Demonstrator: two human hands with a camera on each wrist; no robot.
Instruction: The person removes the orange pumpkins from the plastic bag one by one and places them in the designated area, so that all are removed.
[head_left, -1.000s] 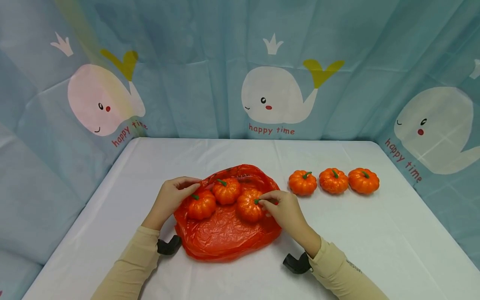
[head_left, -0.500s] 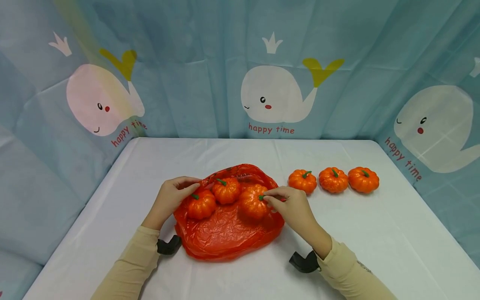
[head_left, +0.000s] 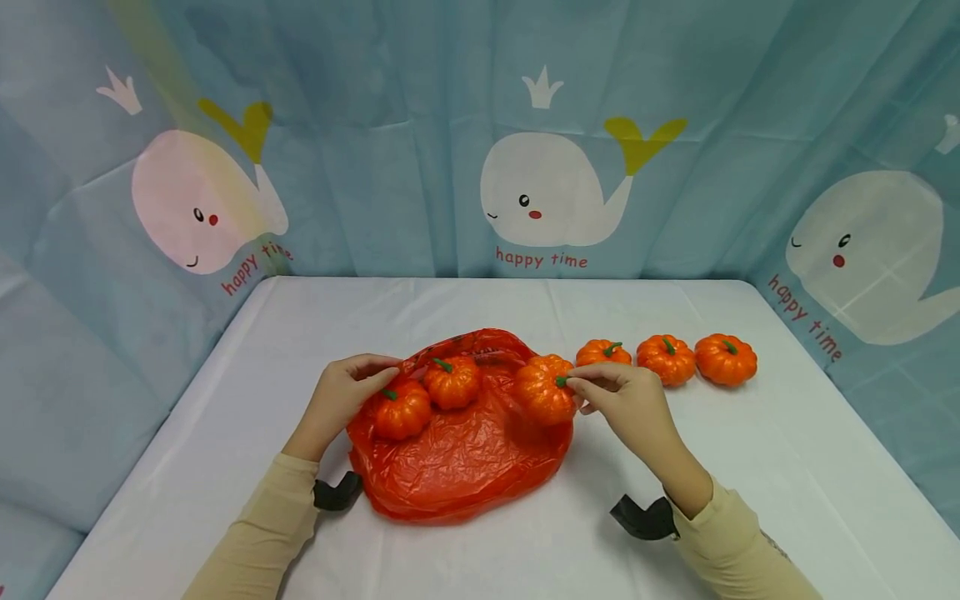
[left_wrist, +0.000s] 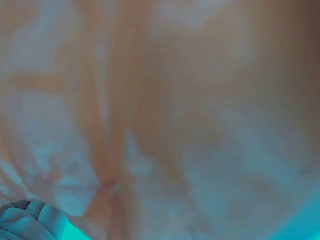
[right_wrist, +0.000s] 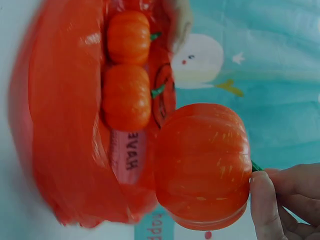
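A small orange pumpkin [head_left: 543,390] hangs over the right rim of a red plastic bag [head_left: 465,467]. My right hand [head_left: 633,408] pinches its green stem between thumb and fingers, plain in the right wrist view too. At the bag's back left rim, my left hand [head_left: 348,396] holds the edge of the plastic between thumb and fingers. Inside the open bag two more pumpkins sit side by side, the left pumpkin [head_left: 403,410] and the middle pumpkin [head_left: 452,382]. Blurred plastic fills most of the left wrist view, with the left hand [left_wrist: 25,220] at the lower corner.
Right of the bag, a row of three pumpkins stands on the white table [head_left: 750,500]: a near one [head_left: 600,352] partly behind the right hand, a middle one [head_left: 666,360] and a far one [head_left: 726,360]. A blue curtain [head_left: 420,167] closes off the back and sides.
My right hand has lifted the pumpkin by its stem and moved it right and slightly up, from inside the bag to its right rim. The left hand has stayed in place.
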